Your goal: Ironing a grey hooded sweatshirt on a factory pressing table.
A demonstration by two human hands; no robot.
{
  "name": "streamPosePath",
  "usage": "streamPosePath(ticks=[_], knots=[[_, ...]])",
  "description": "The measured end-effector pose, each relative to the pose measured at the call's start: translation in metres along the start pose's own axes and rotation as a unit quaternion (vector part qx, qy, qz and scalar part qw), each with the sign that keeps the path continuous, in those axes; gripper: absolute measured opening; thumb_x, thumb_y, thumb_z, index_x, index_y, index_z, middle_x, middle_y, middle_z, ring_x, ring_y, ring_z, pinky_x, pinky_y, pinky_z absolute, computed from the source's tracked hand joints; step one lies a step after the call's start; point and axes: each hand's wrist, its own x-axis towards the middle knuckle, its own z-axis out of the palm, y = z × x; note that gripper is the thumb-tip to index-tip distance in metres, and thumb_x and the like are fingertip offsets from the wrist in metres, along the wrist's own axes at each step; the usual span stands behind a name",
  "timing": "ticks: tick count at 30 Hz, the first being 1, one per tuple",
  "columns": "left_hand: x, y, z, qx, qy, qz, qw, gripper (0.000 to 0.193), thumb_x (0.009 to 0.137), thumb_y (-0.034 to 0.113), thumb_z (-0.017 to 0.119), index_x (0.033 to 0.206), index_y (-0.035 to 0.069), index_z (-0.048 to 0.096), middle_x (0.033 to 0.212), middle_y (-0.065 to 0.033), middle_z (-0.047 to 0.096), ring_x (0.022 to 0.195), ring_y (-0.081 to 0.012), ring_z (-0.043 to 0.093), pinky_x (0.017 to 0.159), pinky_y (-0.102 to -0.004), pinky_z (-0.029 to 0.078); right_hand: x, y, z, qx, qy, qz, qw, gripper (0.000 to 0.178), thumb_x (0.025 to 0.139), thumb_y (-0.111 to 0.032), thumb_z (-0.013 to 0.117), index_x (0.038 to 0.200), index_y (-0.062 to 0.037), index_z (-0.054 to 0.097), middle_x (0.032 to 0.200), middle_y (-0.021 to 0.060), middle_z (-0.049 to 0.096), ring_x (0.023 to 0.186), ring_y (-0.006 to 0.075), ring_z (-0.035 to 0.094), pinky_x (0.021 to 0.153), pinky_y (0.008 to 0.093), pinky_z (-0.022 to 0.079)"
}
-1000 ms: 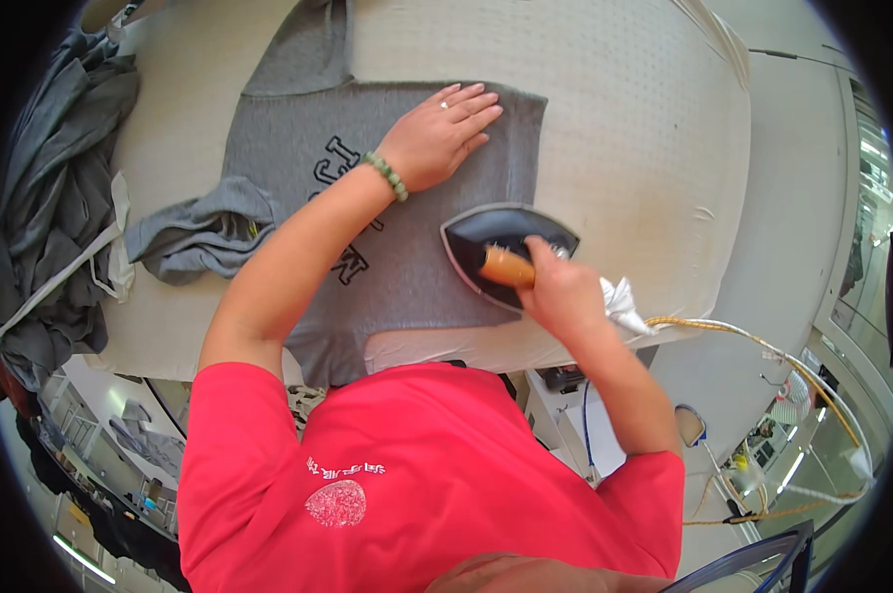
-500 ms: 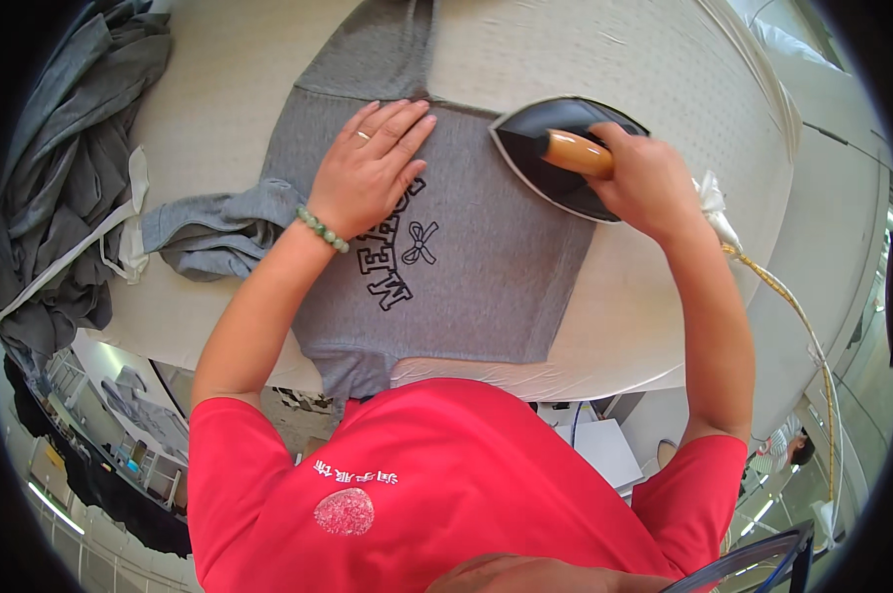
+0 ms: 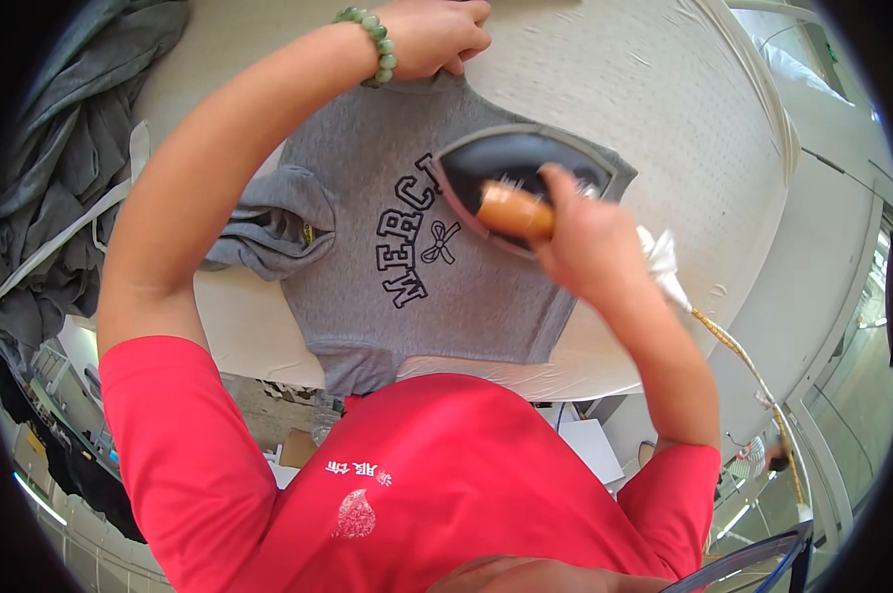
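A grey hooded sweatshirt [image 3: 496,316] with dark outlined lettering and a bow motif lies spread out before me. Its hood or a bunched part [image 3: 273,222] is gathered on the left side. My right hand [image 3: 596,242] is wrapped round the wooden handle of a dark iron [image 3: 506,156], which rests over the upper right of the garment with its tip pointing left. At the top edge of the view my left hand [image 3: 428,38], fingers curled, pinches the sweatshirt's far sleeve; part of that sleeve is hidden behind the hand and forearm.
The garment lies on a pale padded ironing table [image 3: 683,188]. A heap of dark grey clothes [image 3: 81,128] with a white strip across it fills the left side. From the iron, a yellowish hose [image 3: 738,346] runs down the right.
My left hand has left the lettering and moved away to the far sleeve, now drawn in closer. The iron, in my right hand, has shifted left and slightly nearer.
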Motion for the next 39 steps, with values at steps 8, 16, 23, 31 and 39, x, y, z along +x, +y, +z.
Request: streamPosePath(ticks=[8, 16, 23, 31, 39], knots=[[0.023, -0.005, -0.012, 0.044, -0.018, 0.036, 0.998, 0.017, 0.084, 0.020, 0.077, 0.085, 0.004, 0.071, 0.102, -0.0190, 0.065, 0.092, -0.0403, 0.067, 0.080, -0.0485, 0.054, -0.023, -0.056, 0.047, -0.058, -0.018, -0.177, 0.982, 0.034, 0.092, -0.020, 0.063, 0.115, 0.0040, 0.060, 0.068, 0.0108, 0.069, 0.061, 0.0244, 0.072, 0.052, 0.0412, 0.055], [0.022, -0.012, -0.003, -0.029, 0.002, 0.022, 0.999, 0.015, 0.083, 0.018, 0.077, 0.083, 0.004, 0.072, 0.100, -0.0165, 0.066, 0.097, -0.0380, 0.067, 0.083, -0.0447, 0.054, 0.061, -0.054, 0.006, -0.028, 0.092, -0.087, 0.992, 0.028, 0.087, -0.024, 0.070, 0.094, -0.0010, 0.056, 0.067, 0.0149, 0.068, 0.064, 0.0343, 0.072, 0.057, 0.0461, 0.057], [-0.019, -0.023, 0.012, -0.240, 0.151, -0.015, 0.959, 0.024, 0.088, 0.022, 0.077, 0.107, 0.007, 0.077, 0.112, -0.0192, 0.068, 0.107, -0.0358, 0.065, 0.093, -0.0417, 0.053, 0.064, -0.006, -0.017, -0.024, 0.095, 0.031, 0.995, 0.035, 0.088, -0.027, 0.074, 0.108, 0.0007, 0.062, 0.081, 0.0213, 0.072, 0.077, 0.0417, 0.072, 0.069, 0.0498, 0.058], [-0.054, 0.098, 0.057, -0.016, 0.246, 0.017, 0.969, 0.053, 0.093, 0.023, 0.069, 0.140, 0.001, 0.057, 0.157, -0.0140, 0.048, 0.147, -0.0348, 0.042, 0.122, -0.0480, 0.034, -0.016, 0.129, -0.002, 0.060, 0.156, 0.251, 0.953, 0.038, 0.094, -0.036, 0.074, 0.102, -0.0001, 0.068, 0.078, 0.0179, 0.070, 0.074, 0.0352, 0.069, 0.070, 0.0454, 0.052], [0.049, 0.202, 0.120, -0.082, 0.179, 0.037, 0.980, 0.076, 0.095, 0.038, 0.067, 0.156, 0.001, 0.040, 0.168, -0.0135, 0.032, 0.158, -0.0306, 0.023, 0.129, -0.0488, 0.016, -0.067, 0.180, 0.023, 0.201, 0.129, 0.381, 0.893, 0.040, 0.096, -0.039, 0.072, 0.104, -0.0005, 0.069, 0.078, 0.0129, 0.070, 0.069, 0.0274, 0.069, 0.070, 0.0409, 0.054]])
